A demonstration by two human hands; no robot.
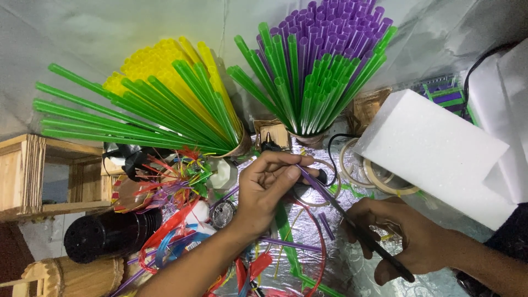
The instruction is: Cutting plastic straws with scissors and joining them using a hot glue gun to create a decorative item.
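Observation:
My left hand (263, 190) pinches one end of a purple straw (314, 182) between thumb and fingers, above a foil-covered work surface (341, 258). My right hand (410, 236) grips black scissors (366, 237), whose blades run up along the straw toward the left hand. The two hands sit close together at the middle of the view. Loose straw pieces in purple and green lie under them.
A cup of green and yellow straws (165, 99) and a cup of purple and green straws (316, 60) stand behind the hands. A white foam block (434, 148) lies at right over tape rolls (360, 165). A wooden box (33, 173), a black cylinder (104, 234) and ribbon scraps sit at left.

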